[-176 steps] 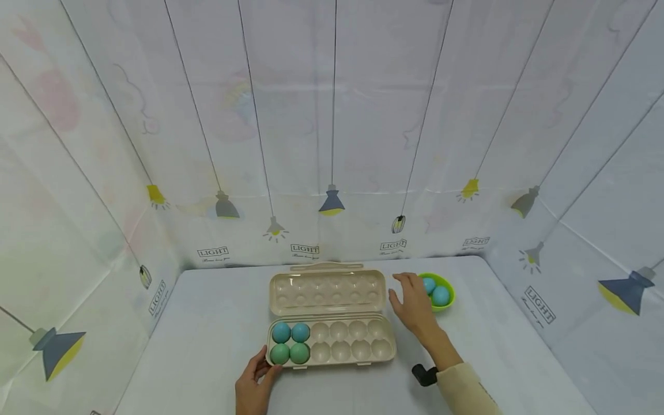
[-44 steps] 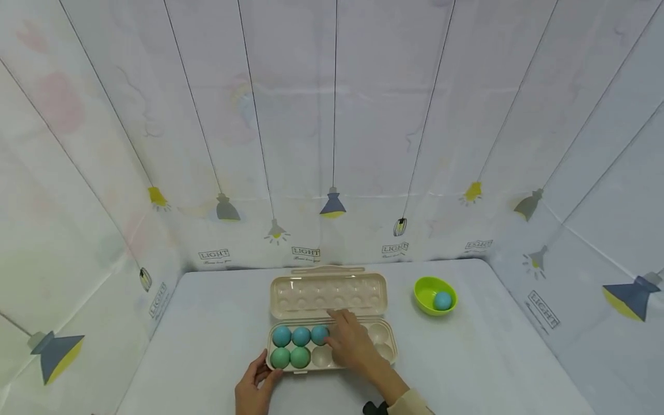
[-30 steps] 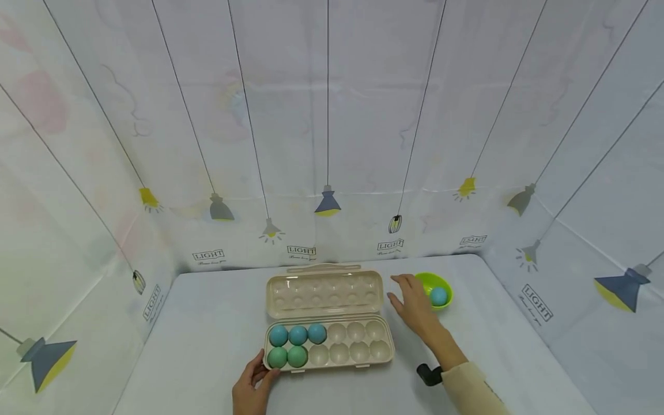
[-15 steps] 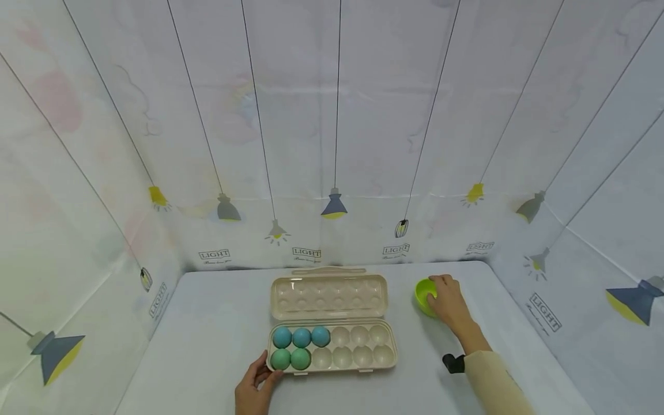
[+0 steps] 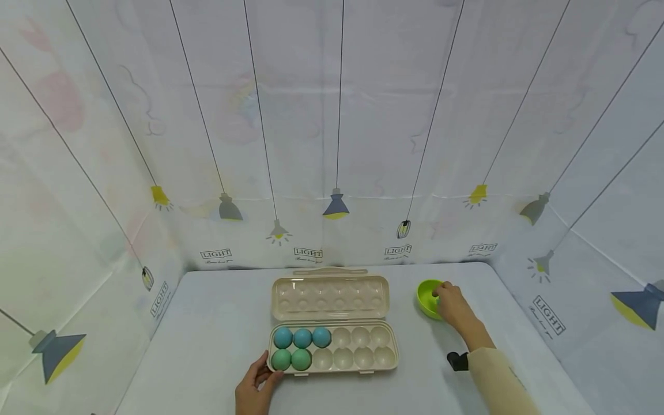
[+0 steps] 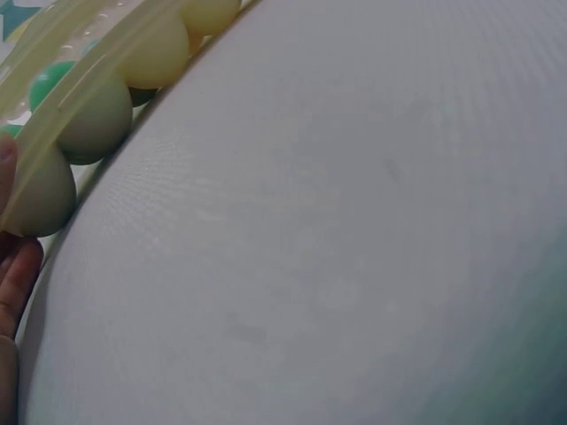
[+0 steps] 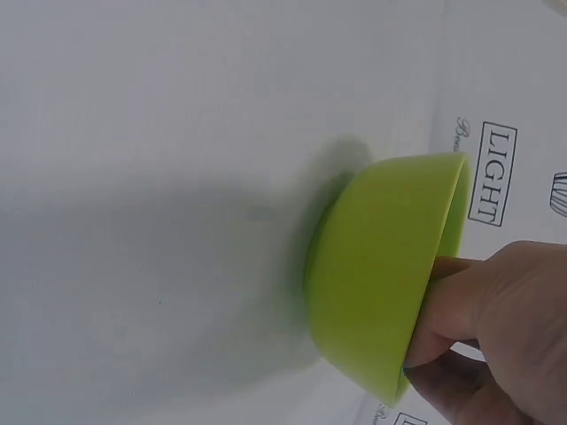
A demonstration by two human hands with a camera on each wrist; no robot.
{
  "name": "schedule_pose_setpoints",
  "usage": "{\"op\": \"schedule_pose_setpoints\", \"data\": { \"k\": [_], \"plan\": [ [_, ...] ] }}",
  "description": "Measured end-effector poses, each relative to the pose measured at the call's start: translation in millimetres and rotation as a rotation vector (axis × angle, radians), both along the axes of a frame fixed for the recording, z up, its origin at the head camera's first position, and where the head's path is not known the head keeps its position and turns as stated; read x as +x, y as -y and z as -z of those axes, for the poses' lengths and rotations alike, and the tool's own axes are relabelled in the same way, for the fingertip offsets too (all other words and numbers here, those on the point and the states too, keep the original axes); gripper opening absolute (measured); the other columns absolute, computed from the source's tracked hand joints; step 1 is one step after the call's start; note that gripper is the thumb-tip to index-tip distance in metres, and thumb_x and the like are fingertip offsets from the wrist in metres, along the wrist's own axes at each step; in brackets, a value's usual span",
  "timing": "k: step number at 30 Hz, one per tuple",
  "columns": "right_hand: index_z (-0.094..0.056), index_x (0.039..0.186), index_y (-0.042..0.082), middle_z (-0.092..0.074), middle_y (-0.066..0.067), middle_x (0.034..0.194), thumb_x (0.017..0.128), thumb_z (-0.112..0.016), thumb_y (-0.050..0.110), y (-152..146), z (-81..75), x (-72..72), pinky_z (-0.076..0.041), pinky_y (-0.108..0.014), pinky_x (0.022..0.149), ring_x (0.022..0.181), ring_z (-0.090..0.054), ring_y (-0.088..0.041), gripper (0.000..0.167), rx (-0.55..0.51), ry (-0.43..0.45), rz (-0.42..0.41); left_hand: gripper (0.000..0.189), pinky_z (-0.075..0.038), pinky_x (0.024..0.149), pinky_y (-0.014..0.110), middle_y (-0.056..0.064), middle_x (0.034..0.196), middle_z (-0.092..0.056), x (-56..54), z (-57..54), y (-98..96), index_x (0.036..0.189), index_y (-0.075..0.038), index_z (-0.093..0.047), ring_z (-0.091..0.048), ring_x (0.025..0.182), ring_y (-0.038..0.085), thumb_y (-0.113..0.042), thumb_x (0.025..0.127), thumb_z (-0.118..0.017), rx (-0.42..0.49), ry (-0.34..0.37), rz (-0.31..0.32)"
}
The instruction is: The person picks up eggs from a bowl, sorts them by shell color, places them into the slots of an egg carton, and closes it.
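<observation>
A beige egg carton (image 5: 332, 376) lies with its lid folded back. Three blue balls (image 5: 302, 338) sit in its back row, and two green balls (image 5: 301, 359) in the front row, all at the left end. My left hand (image 5: 255, 385) grips the front left corner, thumb above and fingers below. To the right stands a lime green bowl (image 5: 426, 300). My right hand (image 5: 456, 308) reaches over its rim, fingers curled down inside. The last blue ball of the bowl is almost wholly hidden by those fingers; only a sliver of blue shows in the right wrist view.
The white tabletop (image 5: 207, 323) meets a backdrop (image 5: 363, 115) printed with hanging lamps behind and at both sides. A black device (image 5: 457, 361) is fixed at my right wrist. The open carton lid (image 5: 330, 298) stretches behind the cups.
A third blue ball went from the bowl into the carton's back row. My right hand then returned to the bowl, and its fingers have dipped inside. The left hand stays on the carton corner.
</observation>
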State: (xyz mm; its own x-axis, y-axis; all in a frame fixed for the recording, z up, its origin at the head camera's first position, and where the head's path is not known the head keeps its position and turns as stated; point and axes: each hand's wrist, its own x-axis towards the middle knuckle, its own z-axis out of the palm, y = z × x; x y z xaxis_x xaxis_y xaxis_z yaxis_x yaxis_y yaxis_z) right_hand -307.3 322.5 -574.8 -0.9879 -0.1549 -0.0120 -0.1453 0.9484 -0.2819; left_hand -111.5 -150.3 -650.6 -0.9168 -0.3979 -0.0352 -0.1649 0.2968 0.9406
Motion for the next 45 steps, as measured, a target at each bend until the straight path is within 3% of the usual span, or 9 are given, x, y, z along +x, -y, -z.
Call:
{"op": "schedule_pose_setpoints", "data": {
  "k": [8,17,28,38,45],
  "plan": [
    [-0.061,0.122,-0.013,-0.054,-0.034,0.125,0.088,-0.057,-0.016,-0.7,-0.2,-3.3,-0.046,-0.061,0.102,0.114,-0.050,-0.049,0.034,0.028,0.033,0.004,0.066,-0.053,0.084,0.013,0.003,0.112,-0.072,-1.1,2.6,1.4,0.138,-0.013,-0.060,-0.068,0.091,0.003,-0.039,0.082,-0.082,-0.010,-0.014,-0.006],
    [-0.061,0.126,-0.009,-0.052,-0.033,0.126,0.086,-0.066,-0.007,3.1,5.2,-6.0,-0.047,-0.062,0.100,0.114,-0.050,-0.050,0.040,0.059,0.014,0.026,0.064,-0.055,0.081,0.014,0.005,0.112,-0.072,0.3,2.0,0.1,0.137,-0.012,-0.060,-0.068,0.089,0.002,-0.034,0.082,-0.083,0.001,-0.029,-0.005],
    [-0.058,0.128,-0.009,-0.047,-0.036,0.124,0.085,-0.071,-0.001,-1.8,16.7,-3.7,-0.048,-0.063,0.096,0.112,-0.050,-0.053,0.046,0.000,-0.026,0.084,0.061,-0.055,0.082,0.013,0.006,0.111,-0.072,1.3,2.0,-2.7,0.136,-0.010,-0.060,-0.067,0.089,0.002,-0.028,0.083,-0.083,0.003,-0.053,0.010],
    [-0.054,0.127,-0.010,-0.045,-0.031,0.119,0.085,-0.066,0.007,27.7,-7.9,11.3,-0.048,-0.060,0.089,0.108,-0.047,-0.048,0.047,-0.178,-0.288,0.151,0.064,-0.052,0.084,0.011,0.003,0.112,-0.072,-3.1,5.0,0.8,0.138,-0.014,-0.060,-0.068,0.090,0.001,-0.035,0.082,-0.083,0.025,-0.028,-0.004],
    [-0.054,0.123,-0.008,-0.051,-0.028,0.116,0.085,-0.072,0.011,72.8,-13.4,37.5,-0.053,-0.056,0.090,0.104,-0.056,-0.043,0.047,-0.273,-0.475,0.137,0.065,-0.051,0.085,0.013,0.002,0.112,-0.072,-2.0,4.8,1.7,0.137,-0.015,-0.060,-0.069,0.091,0.002,-0.036,0.081,-0.084,0.016,-0.009,-0.010]
  ]
}}
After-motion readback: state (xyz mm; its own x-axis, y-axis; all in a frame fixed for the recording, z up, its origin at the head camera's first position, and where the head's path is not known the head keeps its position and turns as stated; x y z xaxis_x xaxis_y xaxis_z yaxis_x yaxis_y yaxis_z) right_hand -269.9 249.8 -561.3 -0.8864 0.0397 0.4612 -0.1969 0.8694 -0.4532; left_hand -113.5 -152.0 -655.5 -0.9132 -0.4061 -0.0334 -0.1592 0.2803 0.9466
